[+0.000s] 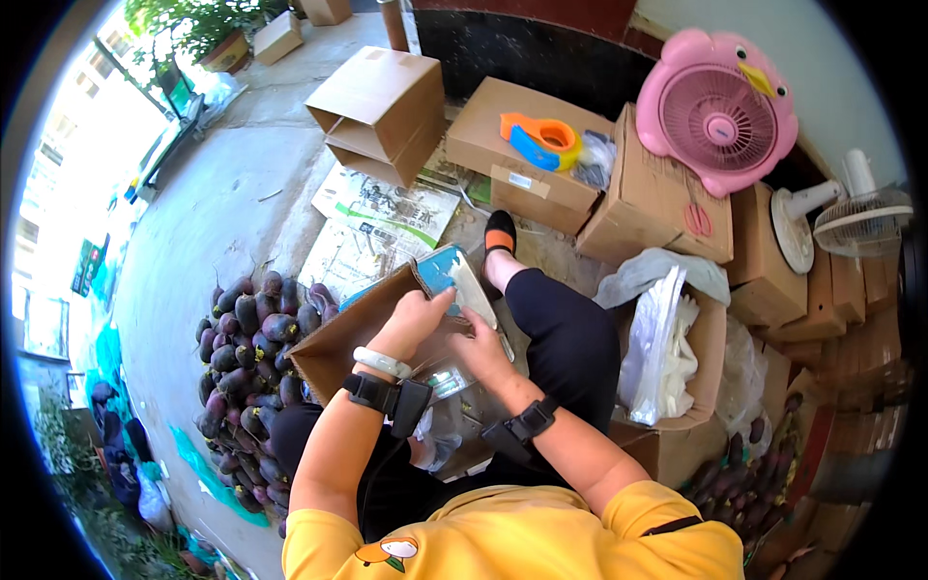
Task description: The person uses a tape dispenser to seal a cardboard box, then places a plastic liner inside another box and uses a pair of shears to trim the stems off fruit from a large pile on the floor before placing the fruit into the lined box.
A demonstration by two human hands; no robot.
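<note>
An open cardboard box stands before me between my knees. My left hand is at its far edge, fingers curled, close to a small blue-and-white flat object beyond the box. Whether the fingers grip the box's edge or something thin is too small to tell. My right hand is just to the right, over the box's right side, thumb and fingers partly bent; what lies between them cannot be made out. Clear plastic and a shiny packet show below the hands. Dark purple root vegetables are heaped left of the box.
An orange, blue and yellow tape dispenser lies on a carton. Red-handled scissors and a pink fan rest on another. A carton at the right holds plastic bags. An empty-looking box stands ahead; more vegetables lie lower right.
</note>
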